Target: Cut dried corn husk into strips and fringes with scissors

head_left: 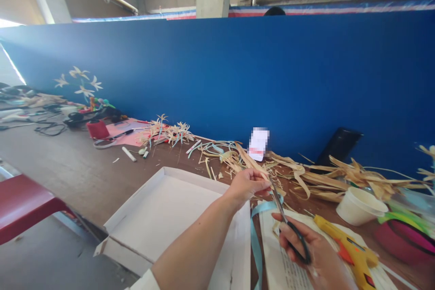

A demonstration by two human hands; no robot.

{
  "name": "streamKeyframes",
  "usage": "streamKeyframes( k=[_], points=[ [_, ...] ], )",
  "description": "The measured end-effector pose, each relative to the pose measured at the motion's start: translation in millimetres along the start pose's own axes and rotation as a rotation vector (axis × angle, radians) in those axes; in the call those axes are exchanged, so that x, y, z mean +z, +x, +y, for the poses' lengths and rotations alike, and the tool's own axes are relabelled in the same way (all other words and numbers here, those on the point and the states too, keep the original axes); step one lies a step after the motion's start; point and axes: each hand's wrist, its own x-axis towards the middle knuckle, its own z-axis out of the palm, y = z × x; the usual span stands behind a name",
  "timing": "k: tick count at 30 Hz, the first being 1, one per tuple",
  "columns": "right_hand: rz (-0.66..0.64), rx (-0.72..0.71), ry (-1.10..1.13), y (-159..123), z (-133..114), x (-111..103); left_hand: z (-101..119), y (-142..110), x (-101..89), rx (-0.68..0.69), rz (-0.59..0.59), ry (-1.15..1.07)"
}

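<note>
My left hand (245, 186) is closed in a pinch on a dried tan husk strip (250, 159), which runs up and away from the fingertips. My right hand (314, 247) grips a pair of scissors (279, 206) with black handles. Their metal blades point up to the strip, close by my left fingertips; whether the blades are apart is too small to tell. Below the scissors lies a printed paper (292, 272), with a light blue ribbon (257, 244) along its left side.
A shallow white box (190, 199) lies under my left forearm. A yellow glue gun (353, 249) and a white paper cup (360, 206) stand at right. Husk strips, a phone (258, 144) and husk flowers (180, 132) line the blue partition (204, 72). A red stool (27, 204) is at left.
</note>
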Motion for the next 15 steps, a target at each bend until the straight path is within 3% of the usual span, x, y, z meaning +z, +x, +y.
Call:
streamKeyframes(
  k=[7,15],
  points=[
    [-0.060,0.014,-0.012,3.0,2.3,-3.9,3.5,-1.4,2.3,-0.003,0.039,0.019],
    [0.010,-0.003,-0.036,-0.6,-0.2,1.0,3.0,-1.6,2.1,0.002,0.035,0.029]
  ],
)
